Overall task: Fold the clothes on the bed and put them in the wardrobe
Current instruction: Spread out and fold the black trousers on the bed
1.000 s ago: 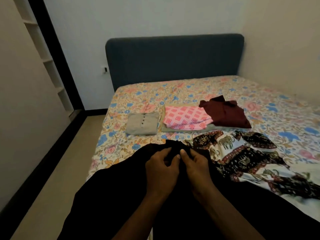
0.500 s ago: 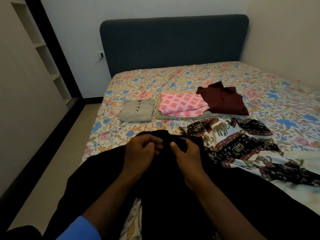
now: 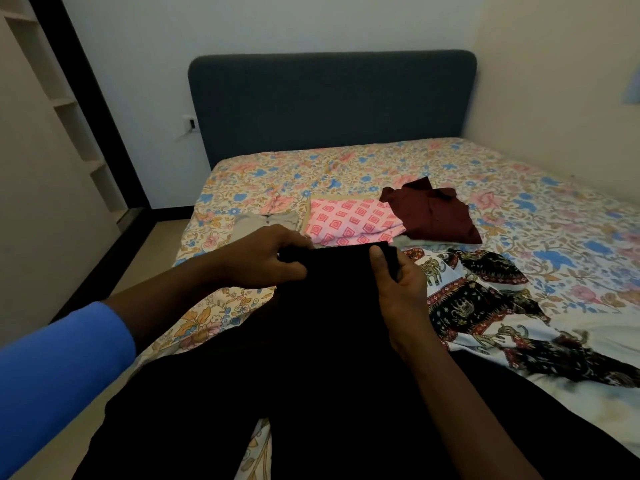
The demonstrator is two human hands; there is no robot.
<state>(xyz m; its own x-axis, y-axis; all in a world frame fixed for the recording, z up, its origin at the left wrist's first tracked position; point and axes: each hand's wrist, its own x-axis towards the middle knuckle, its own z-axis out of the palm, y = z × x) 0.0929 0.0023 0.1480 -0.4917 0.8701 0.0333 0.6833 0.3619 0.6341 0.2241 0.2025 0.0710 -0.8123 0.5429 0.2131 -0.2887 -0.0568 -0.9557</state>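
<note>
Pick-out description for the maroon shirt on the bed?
From the dark blue headboard, come down the floral bedsheet. The maroon shirt lies rightmost in the row of folded clothes, beside the pink patterned piece. It alone is plain dark red.

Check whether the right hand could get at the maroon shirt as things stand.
Probably yes: the maroon shirt lies uncovered on the bed beyond the right hand, nothing blocking the way. But that hand grips the black garment and would have to release it first.

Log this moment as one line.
left hand and right hand grip black garment edge | elephant-print cloth unfolded beside | pink folded piece behind
</note>
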